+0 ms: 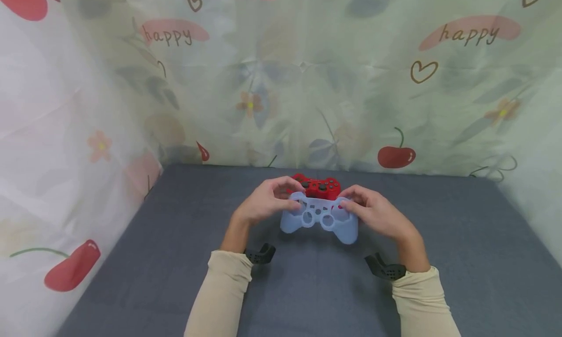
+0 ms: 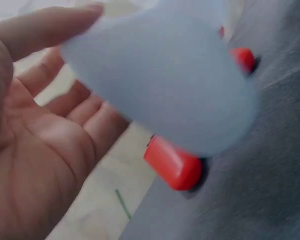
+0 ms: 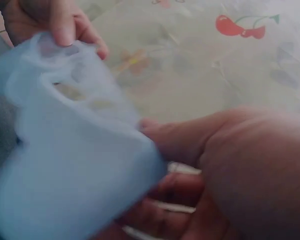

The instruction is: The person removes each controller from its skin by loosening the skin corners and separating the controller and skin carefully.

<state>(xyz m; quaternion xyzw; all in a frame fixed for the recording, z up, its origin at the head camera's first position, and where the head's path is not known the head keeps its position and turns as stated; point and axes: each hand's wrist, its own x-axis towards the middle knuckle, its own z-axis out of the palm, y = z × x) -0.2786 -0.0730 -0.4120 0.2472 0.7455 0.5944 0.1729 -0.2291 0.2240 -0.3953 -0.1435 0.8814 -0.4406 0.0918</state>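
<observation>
Between both hands is a translucent pale-blue silicone controller cover point(image 1: 347, 229), raised off the table. My left hand point(image 1: 268, 200) pinches its left upper corner, the thumb on the front face. At the opposite upper corner my right hand point(image 1: 377, 210) pinches it in the same way. Just behind the cover a red game controller point(image 1: 325, 187) lies on the table, partly hidden by the cover and left fingers. In the left wrist view the cover point(image 2: 170, 80) hangs in front of the controller's red grips point(image 2: 177, 167). The right wrist view shows the cover's cut-out holes, somewhat blurred.
A dark grey cloth covers the table point(image 1: 303, 293). Printed curtains point(image 1: 298, 93) stand along its back edge and both sides. Black wrist mounts point(image 1: 386, 267) sit at the cuffs of the beige sleeves point(image 1: 224, 288).
</observation>
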